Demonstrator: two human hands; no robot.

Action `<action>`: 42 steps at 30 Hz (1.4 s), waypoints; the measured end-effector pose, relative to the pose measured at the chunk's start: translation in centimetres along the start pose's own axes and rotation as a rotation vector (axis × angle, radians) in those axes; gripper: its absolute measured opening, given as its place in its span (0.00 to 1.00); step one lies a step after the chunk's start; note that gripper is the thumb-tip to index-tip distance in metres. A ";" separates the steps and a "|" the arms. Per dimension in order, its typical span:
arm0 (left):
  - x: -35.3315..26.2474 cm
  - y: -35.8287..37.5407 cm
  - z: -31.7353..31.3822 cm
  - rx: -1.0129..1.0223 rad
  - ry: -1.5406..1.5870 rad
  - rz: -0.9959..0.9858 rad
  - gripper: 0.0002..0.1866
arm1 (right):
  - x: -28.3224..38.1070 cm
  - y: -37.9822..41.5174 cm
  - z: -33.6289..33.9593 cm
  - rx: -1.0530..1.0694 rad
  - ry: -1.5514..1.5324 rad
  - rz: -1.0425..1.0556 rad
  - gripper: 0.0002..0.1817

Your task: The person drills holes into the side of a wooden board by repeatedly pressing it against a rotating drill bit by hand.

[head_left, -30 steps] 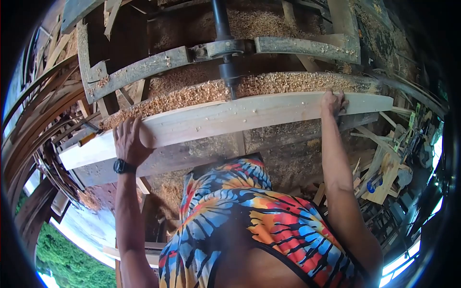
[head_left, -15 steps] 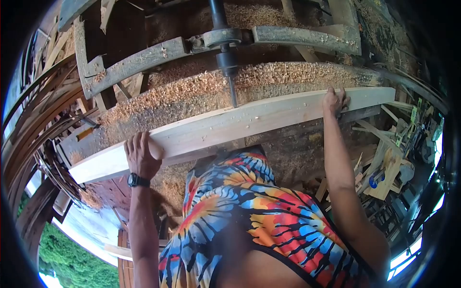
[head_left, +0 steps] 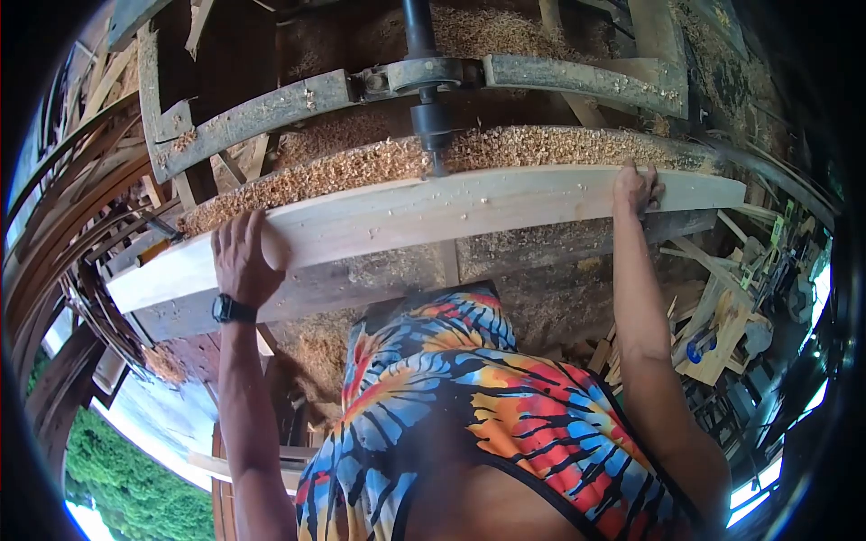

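Note:
A long pale wooden plank [head_left: 406,216] lies crosswise in front of me, with some wood chips on its face. My left hand [head_left: 245,254], with a dark watch [head_left: 233,308] on the wrist, grips the plank near its left end, fingers laid over it. Near the right end my right hand [head_left: 637,189] holds it with curled fingers. A drill bit [head_left: 439,168] on a dark spindle [head_left: 431,123] meets the plank's far edge around the middle; the bit's tip is hidden at the wood.
Wood shavings [head_left: 325,176] are heaped along the plank's far side. Beyond stands a wooden frame [head_left: 257,115] bearing the spindle. Under the plank is a worn board [head_left: 379,275]. Stacked strips [head_left: 81,194] stand at left, scrap wood [head_left: 731,325] at right.
Both hands have pushed the plank away from me, the left end most, up to the drill bit. Less of the bit shows, and more of the board beneath is uncovered.

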State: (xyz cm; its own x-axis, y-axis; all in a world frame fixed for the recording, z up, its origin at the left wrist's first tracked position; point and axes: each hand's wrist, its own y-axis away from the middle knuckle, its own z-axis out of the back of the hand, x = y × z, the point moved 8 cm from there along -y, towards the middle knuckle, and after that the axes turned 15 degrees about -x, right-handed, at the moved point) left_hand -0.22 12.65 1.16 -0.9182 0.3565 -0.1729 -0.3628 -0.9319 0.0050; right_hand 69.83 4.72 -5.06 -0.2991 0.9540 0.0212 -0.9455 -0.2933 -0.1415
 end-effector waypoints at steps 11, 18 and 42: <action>-1.2 4.3 -0.5 -0.024 0.012 0.080 0.44 | -3.7 -1.3 -3.0 -0.005 0.002 0.112 0.41; -3.5 10.4 -1.4 0.049 -0.016 0.173 0.45 | -6.1 -0.7 -2.8 -0.005 0.075 0.247 0.38; -0.3 0.4 -0.8 0.044 -0.011 0.097 0.46 | -1.5 -2.7 -2.4 0.022 0.019 0.026 0.40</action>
State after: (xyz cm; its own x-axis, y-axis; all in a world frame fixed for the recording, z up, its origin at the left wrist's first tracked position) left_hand 0.01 12.10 0.40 -0.9508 0.2658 -0.1590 -0.2787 -0.9582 0.0643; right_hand 73.11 4.24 -7.09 -0.3215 0.9469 -0.0006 -0.9400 -0.3193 -0.1202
